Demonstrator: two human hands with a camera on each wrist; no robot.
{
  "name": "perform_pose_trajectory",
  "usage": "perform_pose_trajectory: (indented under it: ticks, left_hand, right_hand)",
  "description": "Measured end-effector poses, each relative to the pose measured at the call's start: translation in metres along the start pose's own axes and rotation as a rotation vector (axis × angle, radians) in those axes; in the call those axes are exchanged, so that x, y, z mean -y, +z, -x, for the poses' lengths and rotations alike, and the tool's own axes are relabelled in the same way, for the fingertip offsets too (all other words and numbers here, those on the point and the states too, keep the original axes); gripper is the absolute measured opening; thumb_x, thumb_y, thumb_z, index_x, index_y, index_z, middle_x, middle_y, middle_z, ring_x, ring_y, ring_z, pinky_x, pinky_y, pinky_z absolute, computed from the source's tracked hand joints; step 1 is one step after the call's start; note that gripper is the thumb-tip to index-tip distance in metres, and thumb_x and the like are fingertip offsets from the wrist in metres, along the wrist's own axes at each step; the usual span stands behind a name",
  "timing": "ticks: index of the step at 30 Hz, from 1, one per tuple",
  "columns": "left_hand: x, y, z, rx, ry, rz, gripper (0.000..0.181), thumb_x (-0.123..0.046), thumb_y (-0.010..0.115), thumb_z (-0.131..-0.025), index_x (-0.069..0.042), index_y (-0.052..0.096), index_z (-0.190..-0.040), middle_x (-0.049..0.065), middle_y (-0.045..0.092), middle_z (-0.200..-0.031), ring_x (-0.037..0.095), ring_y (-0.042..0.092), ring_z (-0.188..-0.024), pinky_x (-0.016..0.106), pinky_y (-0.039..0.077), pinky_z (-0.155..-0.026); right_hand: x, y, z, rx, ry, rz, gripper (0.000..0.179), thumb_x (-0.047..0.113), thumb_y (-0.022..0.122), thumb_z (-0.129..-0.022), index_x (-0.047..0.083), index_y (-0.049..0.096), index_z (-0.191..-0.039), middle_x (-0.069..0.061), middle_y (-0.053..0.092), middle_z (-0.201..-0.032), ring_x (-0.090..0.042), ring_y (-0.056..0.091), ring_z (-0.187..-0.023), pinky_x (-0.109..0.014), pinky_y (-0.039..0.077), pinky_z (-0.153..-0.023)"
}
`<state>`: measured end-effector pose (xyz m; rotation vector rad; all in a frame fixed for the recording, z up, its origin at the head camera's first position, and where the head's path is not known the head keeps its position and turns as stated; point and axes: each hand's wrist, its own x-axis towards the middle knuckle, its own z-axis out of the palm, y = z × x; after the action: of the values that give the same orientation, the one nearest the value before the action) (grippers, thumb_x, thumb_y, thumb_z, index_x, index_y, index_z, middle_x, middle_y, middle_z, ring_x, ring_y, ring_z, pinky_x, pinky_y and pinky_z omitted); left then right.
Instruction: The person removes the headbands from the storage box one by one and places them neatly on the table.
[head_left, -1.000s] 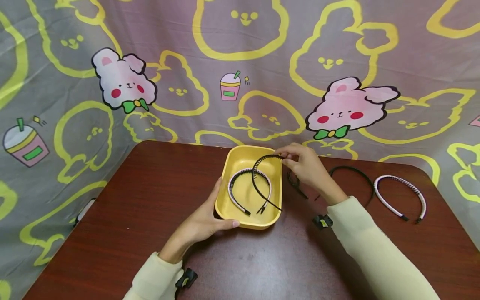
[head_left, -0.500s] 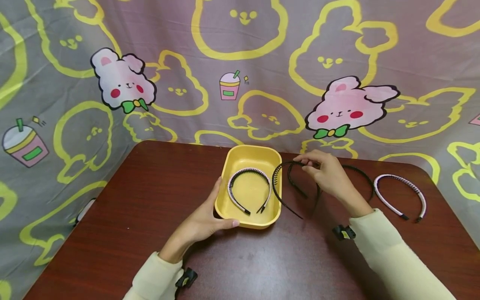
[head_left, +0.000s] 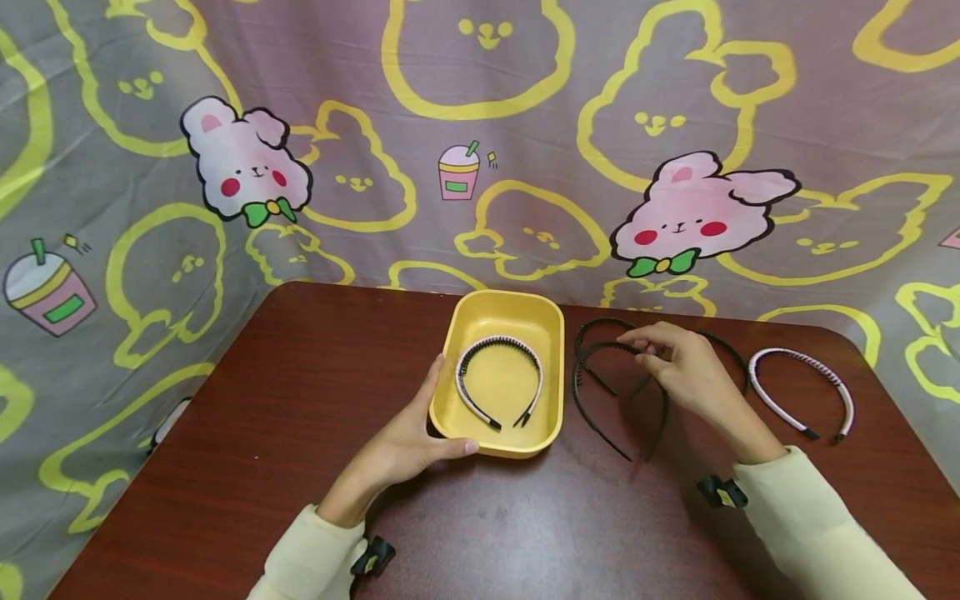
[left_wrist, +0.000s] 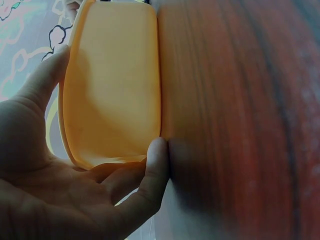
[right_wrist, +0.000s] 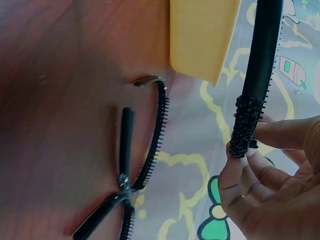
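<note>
My left hand grips the yellow plastic box at its near left corner, thumb over the near rim and fingers along the side. Inside the box lies a pink-and-black toothed headband. My right hand pinches a thin black toothed headband by its top, just right of the box. In the right wrist view a knobbly black section of this headband sits between thumb and fingertips. Behind it rests another black headband, partly overlapped by the held one.
Right of my right hand a further black headband lies on the brown table, partly hidden by the hand. A pink-and-black headband lies farther right. A patterned curtain hangs along the table's back and sides.
My right hand has carried the black headband from over the box to the right and nearer, past the box's right rim. The left hand and box have stayed put.
</note>
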<state>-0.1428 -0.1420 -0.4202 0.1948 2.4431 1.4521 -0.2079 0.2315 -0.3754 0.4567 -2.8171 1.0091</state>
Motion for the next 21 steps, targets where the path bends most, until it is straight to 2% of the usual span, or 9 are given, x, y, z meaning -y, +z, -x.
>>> perform_pose_trajectory:
  ticks: [5, 13, 21]
  left_hand:
    - [0.001, 0.0, 0.0, 0.001, -0.001, -0.002, 0.127, -0.032, 0.091, -0.083, -0.032, -0.001, -0.17, 0.009, 0.013, -0.177, 0.035, 0.023, -0.16, 0.059, 0.02, -0.129]
    - [0.002, 0.0, 0.0, 0.001, 0.006, 0.001, 0.127, -0.031, 0.091, -0.083, -0.031, -0.002, -0.17, 0.009, 0.012, -0.177, 0.035, 0.022, -0.16, 0.059, 0.019, -0.129]
    - [0.001, 0.0, 0.0, 0.004, 0.008, 0.003, 0.127, -0.031, 0.091, -0.083, -0.031, -0.002, -0.17, 0.007, 0.01, -0.177, 0.034, 0.02, -0.16, 0.058, 0.018, -0.129]
  right_hand:
    - [-0.006, -0.002, 0.01, 0.022, 0.01, 0.007, 0.03, -0.006, 0.067, -0.095, 0.008, 0.077, -0.119, -0.013, 0.074, -0.108, -0.023, 0.064, -0.092, -0.023, 0.047, -0.066]
    - [-0.017, 0.003, 0.021, 0.018, -0.019, 0.028, 0.03, -0.01, 0.069, -0.09, 0.007, 0.079, -0.113, -0.007, 0.074, -0.099, -0.001, 0.06, -0.087, -0.018, 0.048, -0.072]
    - [-0.025, 0.009, 0.03, 0.077, -0.012, 0.033, 0.032, -0.01, 0.067, -0.091, 0.008, 0.078, -0.114, -0.009, 0.074, -0.103, -0.01, 0.056, -0.082, -0.022, 0.044, -0.067]
